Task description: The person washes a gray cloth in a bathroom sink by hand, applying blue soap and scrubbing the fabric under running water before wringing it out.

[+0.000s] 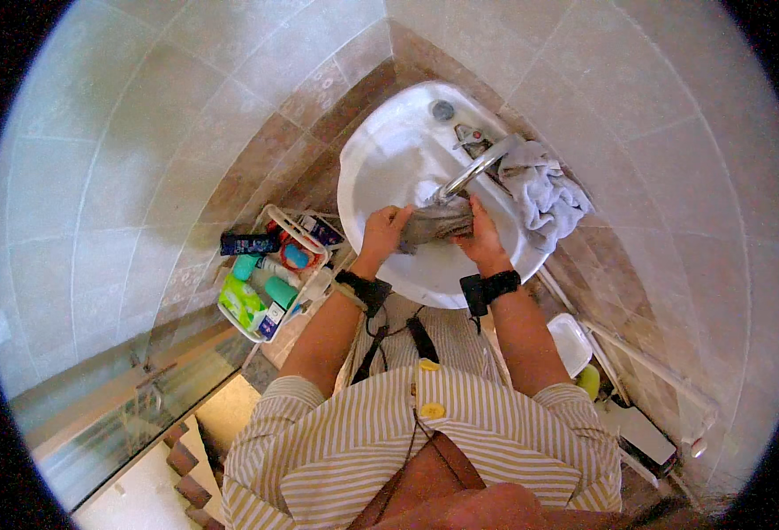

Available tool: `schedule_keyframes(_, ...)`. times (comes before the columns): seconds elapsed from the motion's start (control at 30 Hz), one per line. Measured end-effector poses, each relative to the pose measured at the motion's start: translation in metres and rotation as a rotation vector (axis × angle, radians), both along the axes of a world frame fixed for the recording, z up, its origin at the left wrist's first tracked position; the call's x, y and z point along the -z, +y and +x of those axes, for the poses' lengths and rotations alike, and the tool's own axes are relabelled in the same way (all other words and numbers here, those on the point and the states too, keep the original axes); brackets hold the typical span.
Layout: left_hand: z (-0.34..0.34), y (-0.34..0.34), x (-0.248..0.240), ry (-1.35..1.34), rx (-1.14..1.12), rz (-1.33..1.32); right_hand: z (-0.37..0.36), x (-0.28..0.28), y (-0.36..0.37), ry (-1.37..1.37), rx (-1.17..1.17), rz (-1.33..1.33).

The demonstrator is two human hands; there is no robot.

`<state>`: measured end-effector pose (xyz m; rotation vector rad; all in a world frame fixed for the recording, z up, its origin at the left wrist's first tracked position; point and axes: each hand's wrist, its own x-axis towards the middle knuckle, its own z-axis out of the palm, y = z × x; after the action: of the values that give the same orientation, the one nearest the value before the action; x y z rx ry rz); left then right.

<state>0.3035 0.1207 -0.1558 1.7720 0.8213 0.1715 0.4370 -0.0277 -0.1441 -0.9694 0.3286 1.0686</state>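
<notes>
Over the basin of a white sink, I hold a wet-looking grey cloth between both hands. My left hand grips its left end, thumb on top. On the cloth's right end, my right hand is closed with the thumb up along its edge. The chrome faucet reaches over the basin from the right, its spout end just above the cloth. Water seems to be running there, with a whitish splash at the cloth's far edge. A crumpled light grey cloth lies on the sink's right rim.
Left of the sink stands a white rack packed with toiletries, among them a bright green pack. A round grey object sits on the sink's far corner. Tiled walls close in on both sides. A white container is low on the right.
</notes>
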Motion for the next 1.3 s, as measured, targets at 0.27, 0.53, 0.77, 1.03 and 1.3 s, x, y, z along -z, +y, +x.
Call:
schedule_keyframes(0.27, 0.001, 0.005, -0.033, -0.145, -0.210, -0.275, -0.003, 0.018, 0.001, -0.099, -0.130, 0.281)
schedule_keyframes(0.53, -0.002, 0.014, -0.018, -0.110, 0.002, -0.687, 0.002, -0.002, 0.034, -0.890, -0.497, 0.047)
schedule_keyframes(0.77, -0.001, 0.004, 0.007, -0.337, 0.005, -0.497, -0.025, -0.006, 0.011, 0.312, -0.186, 0.363)
schedule_keyframes(1.03, -0.013, -0.007, -0.028, -0.316, -0.019, -0.680, -0.026, 0.019, 0.005, -0.259, -0.142, 0.118)
schedule_keyframes(1.3, -0.021, -0.005, 0.018, -0.154, 0.003, -0.649, -0.007, 0.010, 0.007, -0.206, -0.174, 0.174)
